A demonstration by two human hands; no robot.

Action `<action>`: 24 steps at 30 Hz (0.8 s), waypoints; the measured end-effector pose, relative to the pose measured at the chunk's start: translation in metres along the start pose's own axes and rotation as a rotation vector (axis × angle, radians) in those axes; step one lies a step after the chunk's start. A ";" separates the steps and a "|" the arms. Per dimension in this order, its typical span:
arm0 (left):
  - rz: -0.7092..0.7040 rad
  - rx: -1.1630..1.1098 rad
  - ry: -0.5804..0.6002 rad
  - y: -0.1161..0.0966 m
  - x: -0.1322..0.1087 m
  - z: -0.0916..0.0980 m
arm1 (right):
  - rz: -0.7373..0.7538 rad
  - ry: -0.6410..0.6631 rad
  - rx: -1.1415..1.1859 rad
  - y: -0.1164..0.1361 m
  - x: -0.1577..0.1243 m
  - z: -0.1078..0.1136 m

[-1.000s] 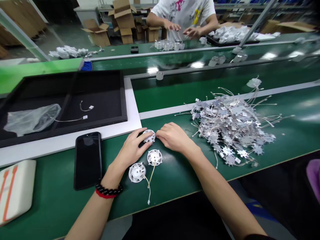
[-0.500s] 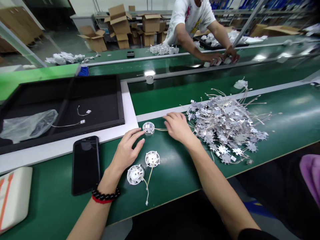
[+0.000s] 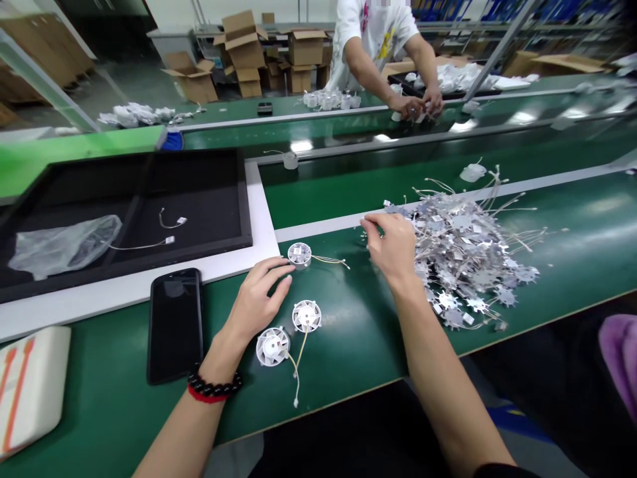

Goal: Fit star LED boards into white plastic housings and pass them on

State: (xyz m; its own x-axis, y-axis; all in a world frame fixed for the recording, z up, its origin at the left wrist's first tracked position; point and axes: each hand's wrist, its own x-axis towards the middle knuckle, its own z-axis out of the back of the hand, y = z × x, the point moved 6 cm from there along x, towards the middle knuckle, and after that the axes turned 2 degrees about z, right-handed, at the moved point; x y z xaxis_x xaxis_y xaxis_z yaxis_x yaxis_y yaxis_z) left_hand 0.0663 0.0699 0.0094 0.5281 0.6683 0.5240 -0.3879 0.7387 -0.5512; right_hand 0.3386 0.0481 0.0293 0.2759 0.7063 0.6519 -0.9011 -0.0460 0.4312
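We had the left hand (image 3: 256,302) open, fingers lightly curled, tips just beside a white plastic disc (image 3: 299,253) with no visible grip. That disc sat at the near edge of the white strip, its thin wire lead (image 3: 328,261) trailing right. The right hand (image 3: 391,245) was apart from it, fingers loosely bunched at the edge of a pile of star-shaped metal boards (image 3: 462,259). Could not tell if it pinched a lead. Two more finned white discs (image 3: 273,346) lay below the left hand, leads loose.

A black phone (image 3: 175,325) lay left of the left hand on the green desk (image 3: 343,352). Beyond it was a black tray (image 3: 243,199) holding a plastic bag (image 3: 64,247) and two short wires (image 3: 169,226). Across the far belt, a co-worker (image 3: 373,46) worked both hands (image 3: 415,105) over small white parts. Cardboard boxes (image 3: 243,50) stood behind.
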 end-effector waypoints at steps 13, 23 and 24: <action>0.159 -0.273 0.026 0.004 0.001 0.000 | -0.210 -0.096 0.902 0.044 -0.012 0.004; 0.506 -0.820 0.130 0.013 -0.001 -0.015 | -0.336 0.343 1.148 0.083 -0.031 -0.032; 0.544 -0.854 0.117 0.015 -0.001 -0.014 | -0.351 0.333 1.125 0.080 -0.030 -0.033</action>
State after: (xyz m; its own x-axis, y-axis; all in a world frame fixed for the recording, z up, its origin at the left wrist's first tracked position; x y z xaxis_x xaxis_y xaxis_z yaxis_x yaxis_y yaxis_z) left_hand 0.0704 0.0790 -0.0083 0.5289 0.8484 0.0226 0.0473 -0.0029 -0.9989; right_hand 0.2471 0.0466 0.0235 0.1984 0.9418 0.2715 0.0417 -0.2849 0.9577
